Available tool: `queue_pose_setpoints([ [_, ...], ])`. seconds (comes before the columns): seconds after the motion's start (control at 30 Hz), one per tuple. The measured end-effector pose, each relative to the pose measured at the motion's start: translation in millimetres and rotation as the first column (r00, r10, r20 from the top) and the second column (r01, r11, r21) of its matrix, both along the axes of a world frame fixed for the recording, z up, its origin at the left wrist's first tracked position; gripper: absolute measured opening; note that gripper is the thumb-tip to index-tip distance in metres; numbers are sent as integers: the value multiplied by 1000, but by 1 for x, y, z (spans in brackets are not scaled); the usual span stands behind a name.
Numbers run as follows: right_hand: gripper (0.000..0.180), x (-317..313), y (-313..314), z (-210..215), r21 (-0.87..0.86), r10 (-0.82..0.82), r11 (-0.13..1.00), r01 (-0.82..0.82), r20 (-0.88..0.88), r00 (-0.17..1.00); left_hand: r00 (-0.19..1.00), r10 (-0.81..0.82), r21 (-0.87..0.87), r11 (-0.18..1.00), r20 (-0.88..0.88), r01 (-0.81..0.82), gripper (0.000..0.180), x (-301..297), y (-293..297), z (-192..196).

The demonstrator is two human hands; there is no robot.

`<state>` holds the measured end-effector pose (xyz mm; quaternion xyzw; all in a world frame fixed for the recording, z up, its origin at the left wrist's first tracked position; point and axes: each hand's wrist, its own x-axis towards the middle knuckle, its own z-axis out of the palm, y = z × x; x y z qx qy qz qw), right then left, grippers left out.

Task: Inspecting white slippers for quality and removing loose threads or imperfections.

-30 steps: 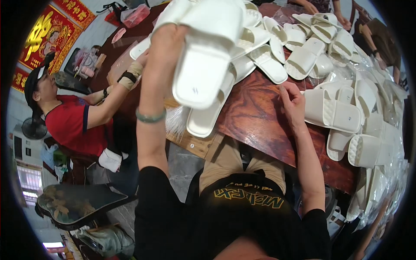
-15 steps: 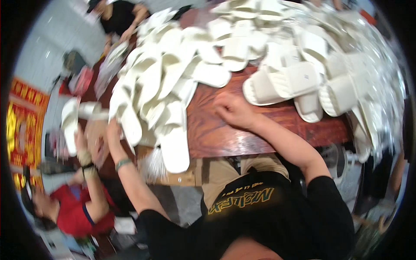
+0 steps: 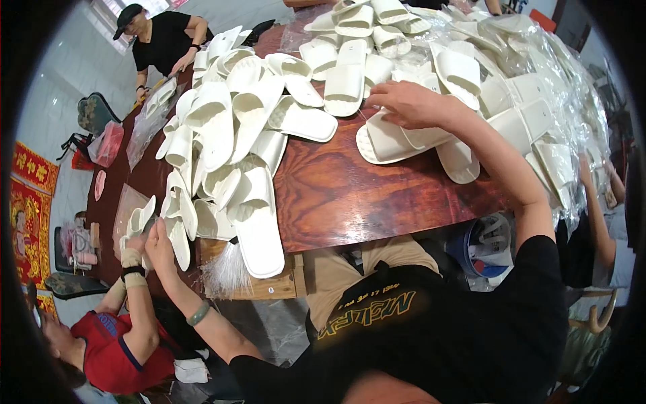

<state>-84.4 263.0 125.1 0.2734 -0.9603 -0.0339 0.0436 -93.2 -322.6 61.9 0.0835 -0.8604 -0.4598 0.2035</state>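
Note:
My right hand (image 3: 412, 106) is over a cream slipper (image 3: 383, 143) on the right of the table, its fingers curved and apart. Nothing shows gripped in it. At the left, my left hand (image 3: 159, 246) has its fingers pointing up and holds nothing that I can see. It is beside a co-worker's hand (image 3: 134, 248), which is at a pair of white slippers (image 3: 139, 219). Just right of my left hand, a white slipper (image 3: 178, 244) hangs at the edge of a big heap of white slippers (image 3: 217, 121).
Bare dark red wood (image 3: 336, 188) lies before me. Slippers in clear plastic bags (image 3: 531, 94) pile up at the right. White strands (image 3: 229, 273) hang by a wooden drawer (image 3: 286, 283). A blue bucket (image 3: 464, 249) stands below. Another person (image 3: 161, 40) works at the far left.
My right hand has risen from the bare wood to the slippers at the right. My left hand has moved down and left, away from the heap, towards the co-worker's hand.

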Motion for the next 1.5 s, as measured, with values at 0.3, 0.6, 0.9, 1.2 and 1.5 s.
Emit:
queue_pose_setpoints([
  [0.3, 55, -19, 31, 17, -116, 140, 989, -94, 504, 852, 1000, 7, -29, 1000, -22, -8, 28, 144, 105, 60],
  [0.6, 18, -110, 26, 10, 60, 182, 975, -215, 344, 921, 978, -200, 315, 933, 59, 172, 23, 202, 164, 12],
  [0.9, 46, -183, 23, -14, 44, -36, 999, 15, 514, 857, 953, -189, 421, 904, 235, 75, 25, 216, 173, -6],
  [1.2, 22, -54, -40, 72, -546, 120, 837, 49, 270, 955, 790, -581, 417, 779, 198, 468, 32, 185, 218, -18],
  [1.5, 39, 95, -119, -40, -672, -249, 741, 0, -275, 929, 853, -513, 236, 845, 98, 481, 107, 137, 292, -21],
])
